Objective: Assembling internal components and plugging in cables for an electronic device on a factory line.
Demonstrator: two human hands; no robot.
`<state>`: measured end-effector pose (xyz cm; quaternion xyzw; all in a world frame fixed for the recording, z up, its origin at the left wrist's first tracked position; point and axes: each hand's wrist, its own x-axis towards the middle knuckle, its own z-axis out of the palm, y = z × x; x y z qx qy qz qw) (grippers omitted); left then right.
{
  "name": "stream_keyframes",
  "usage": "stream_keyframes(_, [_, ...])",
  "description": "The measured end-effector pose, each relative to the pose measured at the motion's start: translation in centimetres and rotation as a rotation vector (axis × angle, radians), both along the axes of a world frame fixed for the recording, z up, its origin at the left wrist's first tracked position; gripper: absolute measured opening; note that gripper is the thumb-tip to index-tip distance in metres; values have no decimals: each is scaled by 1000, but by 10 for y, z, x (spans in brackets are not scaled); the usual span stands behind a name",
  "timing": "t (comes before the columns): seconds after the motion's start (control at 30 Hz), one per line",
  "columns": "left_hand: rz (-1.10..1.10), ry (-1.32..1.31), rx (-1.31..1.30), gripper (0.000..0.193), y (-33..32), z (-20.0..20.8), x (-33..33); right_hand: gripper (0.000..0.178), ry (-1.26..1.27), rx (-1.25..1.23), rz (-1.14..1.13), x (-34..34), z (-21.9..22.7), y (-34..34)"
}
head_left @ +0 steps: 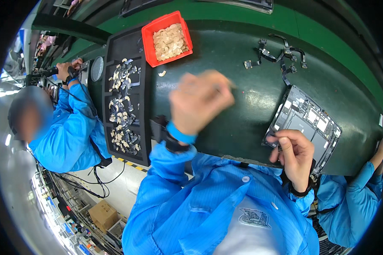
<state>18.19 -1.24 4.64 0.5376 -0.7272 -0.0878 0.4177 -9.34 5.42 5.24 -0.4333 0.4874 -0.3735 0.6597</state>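
My left hand [202, 102] is over the middle of the bench, smeared by motion. Its fingers look bent inward, but the blur hides whether anything is in them. By the near left edge of an opened laptop chassis [302, 127], whose circuit board and dark battery cells lie bare, is my right hand [292, 155]. Its thumb and fingertips are pinched together at a small dark piece too hidden to name. Beyond the chassis lie several black flex cables with small connectors [285, 55].
A red bin [168, 38] holds many beige paper-like pieces; one loose beige scrap [162, 73] lies below it. Left of my left hand stands a black compartment tray [144, 106] with dark and beige small parts. Co-workers in blue sleeves [72, 140] sit on both sides.
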Motion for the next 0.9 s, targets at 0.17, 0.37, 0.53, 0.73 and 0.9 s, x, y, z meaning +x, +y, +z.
stream_keyframes(0.17, [397,-284,-212,25,-47,-5,34,34,128,-69,-99,3,-8,-8])
stream_keyframes(0.37, [-494,-81,-205,25,19,-3,-57,26,220,-53,-45,0,-11,-7])
stream_keyframes(0.53, [-560,88,-125,32,16,-28,-82,23,219,-142,-18,-8,-10,-3])
stream_keyframes(0.73, [-661,175,5,34,11,-29,-76,20,368,-153,62,-11,3,-4])
stream_keyframes(0.9, [-727,-4,-61,34,7,-23,-65,23,470,-318,132,-10,-3,-3])
